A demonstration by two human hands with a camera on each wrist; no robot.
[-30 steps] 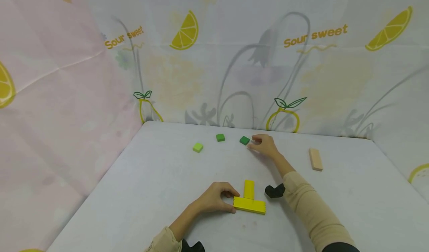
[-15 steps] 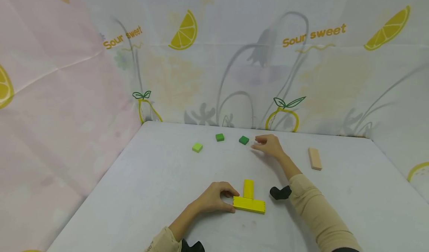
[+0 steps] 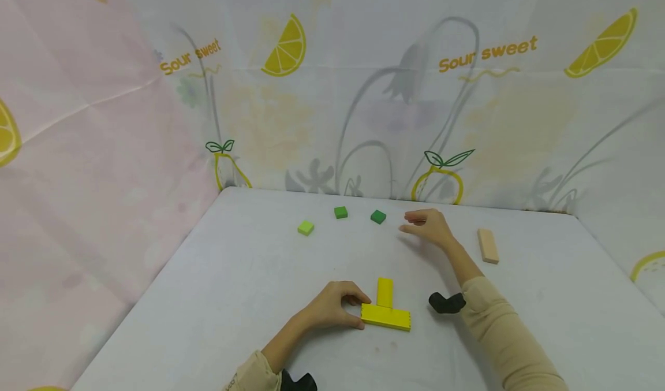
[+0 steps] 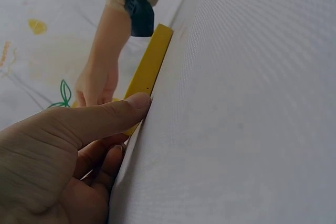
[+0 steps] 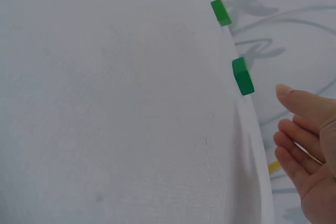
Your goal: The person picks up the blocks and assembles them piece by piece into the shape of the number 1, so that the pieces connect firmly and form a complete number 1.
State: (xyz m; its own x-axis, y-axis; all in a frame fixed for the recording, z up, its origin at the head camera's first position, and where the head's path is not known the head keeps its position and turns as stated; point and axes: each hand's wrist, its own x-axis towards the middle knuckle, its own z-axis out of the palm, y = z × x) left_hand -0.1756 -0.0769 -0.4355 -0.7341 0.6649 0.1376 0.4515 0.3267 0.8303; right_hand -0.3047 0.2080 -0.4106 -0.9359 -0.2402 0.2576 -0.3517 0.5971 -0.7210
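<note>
In the head view two yellow blocks form a T on the white table: a long yellow block [image 3: 385, 317] lies crosswise, with a shorter yellow block [image 3: 385, 292] standing out from its far side. My left hand [image 3: 333, 306] holds the long block's left end between thumb and fingers; the left wrist view shows the thumb on its yellow side [image 4: 149, 61]. My right hand [image 3: 430, 227] hovers near the far edge, holding nothing, its fingers loosely bent. It is a short way right of a dark green block [image 3: 378, 216], apart from it.
Left of the dark green block sit a mid-green block [image 3: 340, 212] and a light green block [image 3: 306, 228]. Farther right lies a plain wooden block [image 3: 488, 246]. A printed cloth [image 3: 332, 108] hangs behind the table [image 3: 234, 298].
My right hand has drawn away to the right from the dark green block, which stays where it was. The left hand and the yellow blocks keep their places.
</note>
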